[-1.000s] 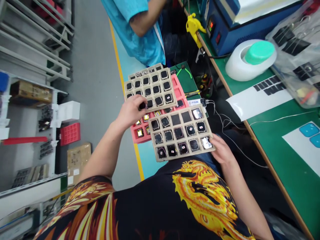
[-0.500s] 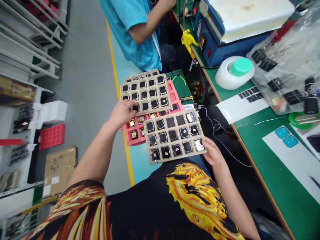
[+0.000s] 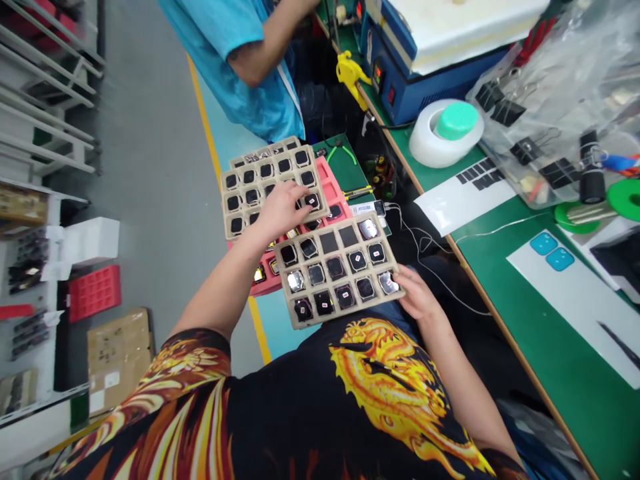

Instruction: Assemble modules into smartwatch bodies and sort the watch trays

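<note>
The left hand is spreading its fingers across an upper beige pulp tray, the fingertips touching a square black module, with no clear pinch showing. The right hand is curling its fingers around the corner of a nearer beige pulp tray, which is lying across a pink tray just ahead of those fingers.

The pulp trays are looking light and fairly stiff, best taken by the rim, as the right fingers are doing. The modules are looking light, slick and fragile, so their edges seem the safer hold.

The nearer tray is showing fifteen pockets, three rows of five: thirteen modules and two flat dark squares. The upper tray also appears to have fifteen pockets, some hidden by the left fingers. Beyond those fingers, a third beige tray is lying partly covered.
</note>
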A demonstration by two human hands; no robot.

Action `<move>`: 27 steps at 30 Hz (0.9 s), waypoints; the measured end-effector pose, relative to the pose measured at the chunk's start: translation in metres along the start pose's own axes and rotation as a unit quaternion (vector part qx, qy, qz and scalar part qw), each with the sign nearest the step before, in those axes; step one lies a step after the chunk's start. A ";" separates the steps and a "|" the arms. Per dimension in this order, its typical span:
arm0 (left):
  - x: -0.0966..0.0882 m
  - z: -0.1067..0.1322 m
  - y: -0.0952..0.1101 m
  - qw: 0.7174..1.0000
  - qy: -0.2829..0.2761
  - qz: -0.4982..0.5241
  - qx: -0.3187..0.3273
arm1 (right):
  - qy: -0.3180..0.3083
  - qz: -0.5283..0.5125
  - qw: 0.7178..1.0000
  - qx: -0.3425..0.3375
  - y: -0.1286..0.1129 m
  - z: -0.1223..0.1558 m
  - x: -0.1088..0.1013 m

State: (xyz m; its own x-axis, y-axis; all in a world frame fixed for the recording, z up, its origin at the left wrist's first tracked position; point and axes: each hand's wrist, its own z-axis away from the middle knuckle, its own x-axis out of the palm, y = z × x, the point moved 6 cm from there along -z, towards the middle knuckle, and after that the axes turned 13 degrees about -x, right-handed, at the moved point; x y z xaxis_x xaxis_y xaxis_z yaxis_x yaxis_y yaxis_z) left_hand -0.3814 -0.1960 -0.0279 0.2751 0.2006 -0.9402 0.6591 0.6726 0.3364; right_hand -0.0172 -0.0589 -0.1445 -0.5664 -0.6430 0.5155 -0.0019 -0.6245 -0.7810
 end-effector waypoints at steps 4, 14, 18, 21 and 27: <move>0.002 -0.009 0.017 0.996 -0.041 -0.057 0.050 | -0.004 -0.009 1.000 -0.001 0.000 -0.001 0.002; 0.000 -0.021 0.027 0.994 -0.057 -0.091 0.028 | -0.015 -0.025 1.000 -0.008 0.002 -0.003 0.003; 0.001 -0.023 0.022 0.996 -0.059 -0.061 0.002 | -0.021 -0.042 0.999 -0.003 0.002 -0.002 0.005; 0.000 -0.022 0.018 0.997 -0.052 -0.050 -0.008 | -0.026 -0.053 0.998 -0.002 0.003 -0.002 0.006; 0.000 -0.020 0.014 0.998 -0.054 -0.027 -0.018 | -0.024 -0.069 0.997 0.003 0.005 -0.001 0.008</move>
State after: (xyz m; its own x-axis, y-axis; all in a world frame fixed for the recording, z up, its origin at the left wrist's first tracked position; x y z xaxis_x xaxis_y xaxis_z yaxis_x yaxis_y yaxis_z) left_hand -0.3860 -0.1726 -0.0237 0.3153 0.0866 -0.9450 0.6493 0.7066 0.2814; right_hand -0.0227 -0.0663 -0.1450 -0.5204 -0.5708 0.6351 -0.0718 -0.7118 -0.6987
